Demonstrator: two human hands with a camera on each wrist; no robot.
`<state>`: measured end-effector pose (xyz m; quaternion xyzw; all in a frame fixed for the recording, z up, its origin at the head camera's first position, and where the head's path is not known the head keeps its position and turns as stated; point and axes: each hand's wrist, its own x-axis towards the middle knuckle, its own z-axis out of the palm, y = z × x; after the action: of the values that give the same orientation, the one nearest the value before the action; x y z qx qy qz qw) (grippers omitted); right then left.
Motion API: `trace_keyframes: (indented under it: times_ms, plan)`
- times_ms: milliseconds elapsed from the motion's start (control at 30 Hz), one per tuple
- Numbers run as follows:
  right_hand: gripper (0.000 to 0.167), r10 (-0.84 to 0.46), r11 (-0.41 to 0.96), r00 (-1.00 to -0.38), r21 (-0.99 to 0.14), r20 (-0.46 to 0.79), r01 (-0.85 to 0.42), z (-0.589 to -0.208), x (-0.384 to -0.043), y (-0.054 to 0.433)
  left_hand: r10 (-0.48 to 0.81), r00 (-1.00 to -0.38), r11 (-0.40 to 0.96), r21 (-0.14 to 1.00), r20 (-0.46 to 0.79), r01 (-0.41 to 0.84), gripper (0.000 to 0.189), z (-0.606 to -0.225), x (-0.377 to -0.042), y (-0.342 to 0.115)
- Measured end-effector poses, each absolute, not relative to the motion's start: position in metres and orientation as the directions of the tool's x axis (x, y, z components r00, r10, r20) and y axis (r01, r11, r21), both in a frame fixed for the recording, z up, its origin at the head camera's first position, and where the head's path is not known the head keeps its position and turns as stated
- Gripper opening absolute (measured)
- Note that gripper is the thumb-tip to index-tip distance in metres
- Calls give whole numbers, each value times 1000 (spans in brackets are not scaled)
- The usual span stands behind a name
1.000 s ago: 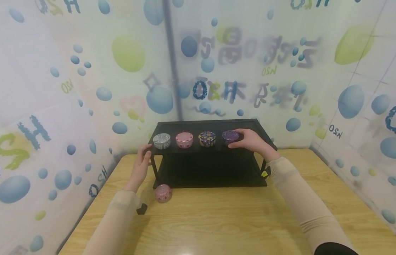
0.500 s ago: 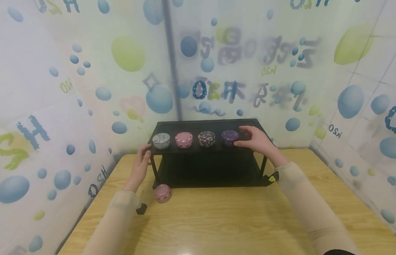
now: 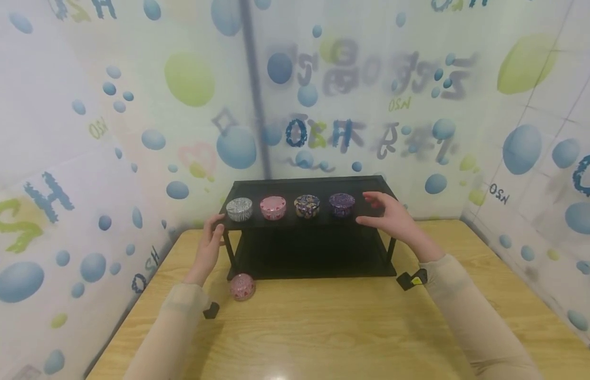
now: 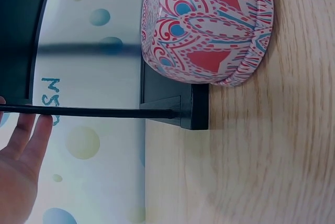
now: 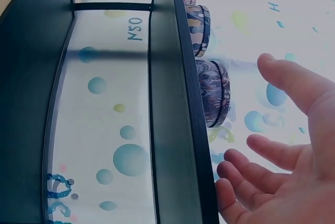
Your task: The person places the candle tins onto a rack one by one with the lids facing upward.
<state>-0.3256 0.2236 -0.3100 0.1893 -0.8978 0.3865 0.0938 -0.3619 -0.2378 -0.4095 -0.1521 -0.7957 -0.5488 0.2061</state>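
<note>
In the head view, my left hand holds the left front corner of a black two-tier shelf rack, its fingertips at the post beneath the top board. My right hand is spread just right of a round purple patterned tin, with a gap between them; the right wrist view shows its thumb and fingers apart with nothing held. Left of the purple tin, in a row along the top board, stand a dark multicoloured tin, a pink tin and a black-and-white patterned tin.
Another pink tin, red-and-blue patterned in the left wrist view, sits on the wooden table by the rack's left front foot. Behind the rack hangs a white curtain with blue and green dots.
My right hand has let go of the purple tin and drawn back to the right, its fingers spreading. The left hand stays at the rack's corner.
</note>
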Motion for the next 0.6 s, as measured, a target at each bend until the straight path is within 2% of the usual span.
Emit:
trace_keyframes:
  times_ms: [600]
  plan:
    - [72,-268,650,-897,-621,351,-437,-307,-321,225,56,-880,332,823,471,461,40,-383,-334,-227]
